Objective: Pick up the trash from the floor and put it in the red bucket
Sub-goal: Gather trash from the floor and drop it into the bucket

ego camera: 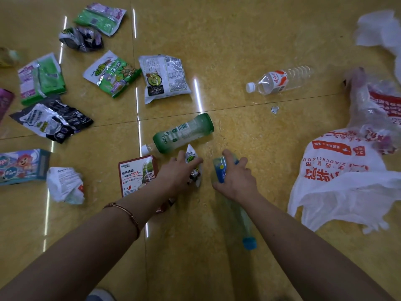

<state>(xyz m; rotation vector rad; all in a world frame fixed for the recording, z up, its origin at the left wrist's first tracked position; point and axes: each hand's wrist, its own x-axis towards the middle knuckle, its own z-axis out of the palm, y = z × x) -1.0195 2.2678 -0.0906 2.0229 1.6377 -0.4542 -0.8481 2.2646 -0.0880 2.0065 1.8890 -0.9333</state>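
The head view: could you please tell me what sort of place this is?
Probably an indoor room left littered for a clean-up. It has a glossy yellow tiled floor with reflected light streaks, strewn with trash such as a white snack packet, a clear bottle and a plastic shopping bag. No walls or furniture show.

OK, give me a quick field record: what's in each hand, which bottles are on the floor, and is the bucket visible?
left hand: grips a small wrapper
right hand: grips a blue-capped bottle
bottles on floor: green bottle and clear water bottle, both lying on their sides
other trash: snack packets at left; red coffee box; white plastic bag at right
red bucket: not in view
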